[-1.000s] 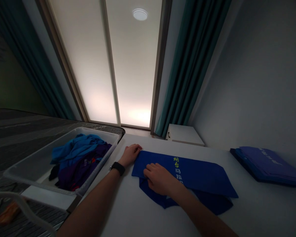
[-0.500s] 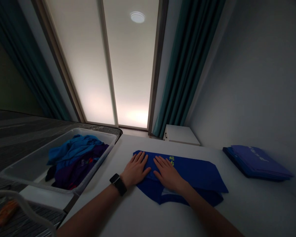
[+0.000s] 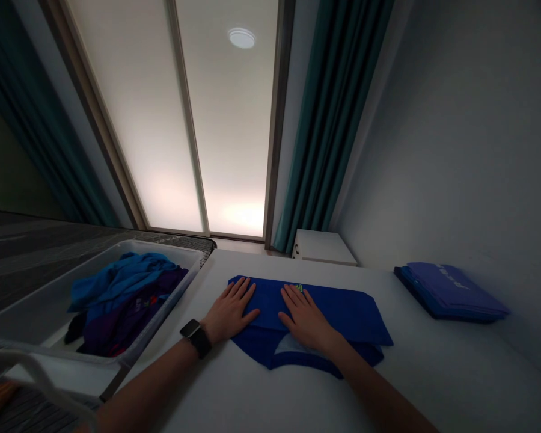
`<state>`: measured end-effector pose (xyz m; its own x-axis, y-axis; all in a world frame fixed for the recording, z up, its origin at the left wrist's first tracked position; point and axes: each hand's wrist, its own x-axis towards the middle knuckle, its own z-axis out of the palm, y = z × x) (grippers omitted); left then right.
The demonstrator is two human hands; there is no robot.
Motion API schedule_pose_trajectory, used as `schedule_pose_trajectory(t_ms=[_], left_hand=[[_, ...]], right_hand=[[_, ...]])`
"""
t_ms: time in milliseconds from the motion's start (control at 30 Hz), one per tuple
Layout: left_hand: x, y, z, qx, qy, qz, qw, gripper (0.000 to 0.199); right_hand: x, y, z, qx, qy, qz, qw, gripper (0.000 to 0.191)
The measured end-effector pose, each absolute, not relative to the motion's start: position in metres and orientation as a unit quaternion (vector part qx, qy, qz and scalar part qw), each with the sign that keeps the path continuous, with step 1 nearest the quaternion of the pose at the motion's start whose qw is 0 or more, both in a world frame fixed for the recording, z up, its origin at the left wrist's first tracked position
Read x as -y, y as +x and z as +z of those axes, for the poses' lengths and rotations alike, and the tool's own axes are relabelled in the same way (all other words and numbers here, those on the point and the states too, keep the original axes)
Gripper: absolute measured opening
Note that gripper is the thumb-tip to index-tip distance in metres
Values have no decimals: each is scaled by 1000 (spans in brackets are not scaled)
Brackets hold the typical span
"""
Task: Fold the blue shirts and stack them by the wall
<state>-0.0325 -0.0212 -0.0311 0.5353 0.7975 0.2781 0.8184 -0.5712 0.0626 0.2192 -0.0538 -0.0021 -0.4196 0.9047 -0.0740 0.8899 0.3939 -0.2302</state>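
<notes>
The left hand [image 3: 228, 316] lies palm down with its fingers spread on the left end of a blue garment [image 3: 347, 313], gripping nothing; the right hand [image 3: 309, 322] rests the same way nearer the garment's middle, its fingers loosely parted and partly over some yellow-green lettering [image 3: 299, 288]. Set apart like this, the two palms probably spread their pressure so that the doubled cloth lies flat instead of springing up. The garment is on the white table [image 3: 234, 397] directly before the person, folded into a long band whose curved, collar-like edge pokes out on the near side, a spot that seems chosen to keep both arms in easy reach. A dark watch [image 3: 196, 337] sits on the left wrist (strapped above the hand, it stays clear of the cloth). Just beyond the table's left edge stands a translucent tub [image 3: 36, 322], its walls likely there to contain the rumpled blue cloth [image 3: 121, 276] and purple cloth [image 3: 130, 319] inside. Well off to the right, near the wall [image 3: 455, 150], lies a folded stack [image 3: 455, 288], purple on top, presumably placed there to be out of the arms' way.
</notes>
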Motion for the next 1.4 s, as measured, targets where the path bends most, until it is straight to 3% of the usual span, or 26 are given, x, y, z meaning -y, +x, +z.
schedule_pose_trajectory(t_ms=[167,633,900,1400], left_hand=[[17,-47,-25,469,-874,-120,36,66],[30,24,-27,473,-872,-127,11,59],[20,2,-28,466,-876,-119,-23,60],[42,47,-27,426,-892,-149,-2,62]], right_hand=[[54,227,-5,819,-558,129,25,70],[48,243,-12,801,-588,110,38,62],[45,269,-20,764,-639,88,27,69],[47,264,-21,773,-629,76,39,75]])
